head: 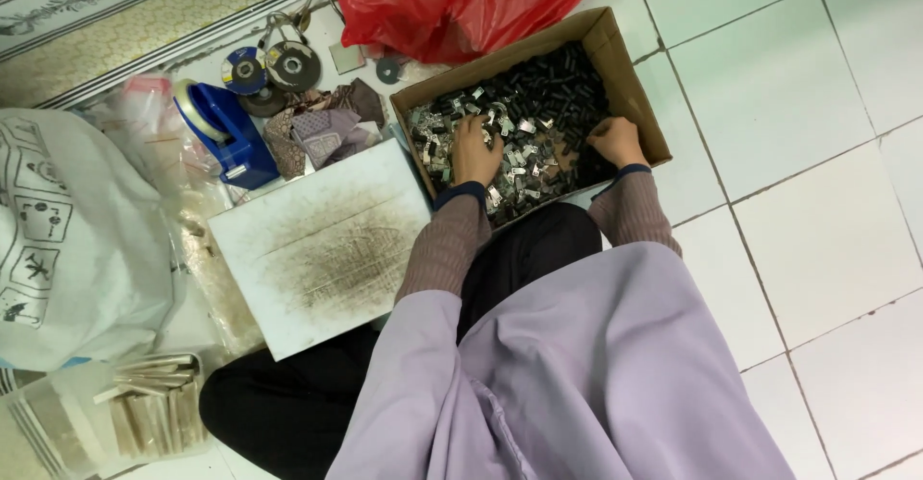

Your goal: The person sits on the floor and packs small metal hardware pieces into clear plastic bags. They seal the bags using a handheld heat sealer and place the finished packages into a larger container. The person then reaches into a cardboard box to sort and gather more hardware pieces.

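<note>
A brown cardboard box (625, 67) sits open on the white tiled floor (817, 201) in front of the seated person, and it is filled with a heap of small metal parts (538, 105), dark ones toward the far right and shiny silver ones toward the near left. Both hands are down inside the box on that heap. The left hand (475, 151) lies palm down on the silver pieces with its fingers spread and loosely curved, holding nothing that can be made out. The right hand (615, 141) rests on the dark pieces near the box's right wall with its fingers curled under; whether it grips any part cannot be told from this height. Just left of the box lies a white board (322, 249) with a dark scuffed patch at its middle. Beyond the board stand a blue tape dispenser (223, 132) and a few round grinding discs (269, 65), with crumpled cloth (327, 129) beside them. A red plastic bag (452, 0) lies at the far side, touching the box's far edge. At the left edge sits a white sack (67, 240) printed with dark square pictograms, and in the near left corner a clear bag holds a stack of pale flat strips (154, 408).
</note>
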